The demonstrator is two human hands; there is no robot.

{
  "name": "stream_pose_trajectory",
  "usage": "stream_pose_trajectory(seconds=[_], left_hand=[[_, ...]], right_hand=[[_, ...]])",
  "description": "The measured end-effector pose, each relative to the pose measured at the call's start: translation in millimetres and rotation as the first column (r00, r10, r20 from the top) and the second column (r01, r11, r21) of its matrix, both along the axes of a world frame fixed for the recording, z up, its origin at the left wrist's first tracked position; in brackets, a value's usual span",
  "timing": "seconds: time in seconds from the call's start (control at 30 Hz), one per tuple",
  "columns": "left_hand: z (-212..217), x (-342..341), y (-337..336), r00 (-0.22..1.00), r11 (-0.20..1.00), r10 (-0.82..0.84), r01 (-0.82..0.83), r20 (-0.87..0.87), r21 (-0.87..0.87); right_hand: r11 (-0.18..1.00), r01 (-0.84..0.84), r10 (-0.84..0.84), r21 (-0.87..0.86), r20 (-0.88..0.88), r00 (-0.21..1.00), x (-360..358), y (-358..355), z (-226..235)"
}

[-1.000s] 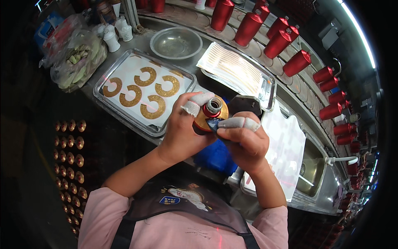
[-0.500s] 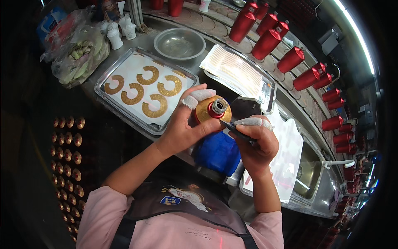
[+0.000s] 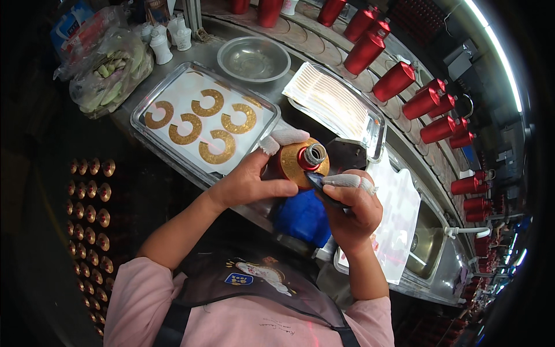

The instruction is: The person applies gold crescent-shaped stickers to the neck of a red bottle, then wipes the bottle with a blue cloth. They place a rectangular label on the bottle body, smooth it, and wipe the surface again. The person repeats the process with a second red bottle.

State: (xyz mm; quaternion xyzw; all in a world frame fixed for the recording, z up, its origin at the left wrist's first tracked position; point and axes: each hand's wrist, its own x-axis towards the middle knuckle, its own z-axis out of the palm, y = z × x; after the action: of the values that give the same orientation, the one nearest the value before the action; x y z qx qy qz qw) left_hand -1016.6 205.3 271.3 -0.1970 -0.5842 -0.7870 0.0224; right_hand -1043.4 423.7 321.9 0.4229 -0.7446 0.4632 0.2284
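A red bottle with a silver threaded neck is tilted toward me, and a gold C-shaped label (image 3: 292,165) lies around its shoulder. My left hand (image 3: 243,180) is wrapped round the bottle from the left, thumb below and cloth-covered fingertips on top. In my right hand (image 3: 358,211), which also wears a white finger cover, is a small dark flat scraper (image 3: 325,191). Its tip touches the label's lower right edge near the neck. Most of the bottle's body is hidden beneath its shoulder and my hand.
A metal tray (image 3: 173,159) bears a white sheet of gold C-shaped labels, beside a steel bowl (image 3: 254,61). A second tray (image 3: 378,130) holds striped sheets. Red bottles (image 3: 393,81) stand on a curved conveyor. A blue cloth (image 3: 303,218) lies below my hands; a sink (image 3: 428,248) is right.
The bottle and my left hand have shifted slightly right. The scraper's tip now sits against the label, its blade turned more upright. The red bottles on the conveyor have moved along to the right.
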Motion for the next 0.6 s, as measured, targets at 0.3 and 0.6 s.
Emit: stream_pose_trajectory(seconds=[0.3,0.6], left_hand=[[-2.1,12.0,45.9,0.702,0.528,0.533,-0.712,-0.472,-0.463],[6.1,4.8,34.0,0.683,0.447,0.401,-0.728,-0.611,-0.52]], right_hand=[[0.999,0.048,-0.048,0.015,0.014,0.999,14.8,-10.5,-1.5],[0.997,0.067,-0.068,0.022,0.011,0.998,15.8,-15.7,-0.2]])
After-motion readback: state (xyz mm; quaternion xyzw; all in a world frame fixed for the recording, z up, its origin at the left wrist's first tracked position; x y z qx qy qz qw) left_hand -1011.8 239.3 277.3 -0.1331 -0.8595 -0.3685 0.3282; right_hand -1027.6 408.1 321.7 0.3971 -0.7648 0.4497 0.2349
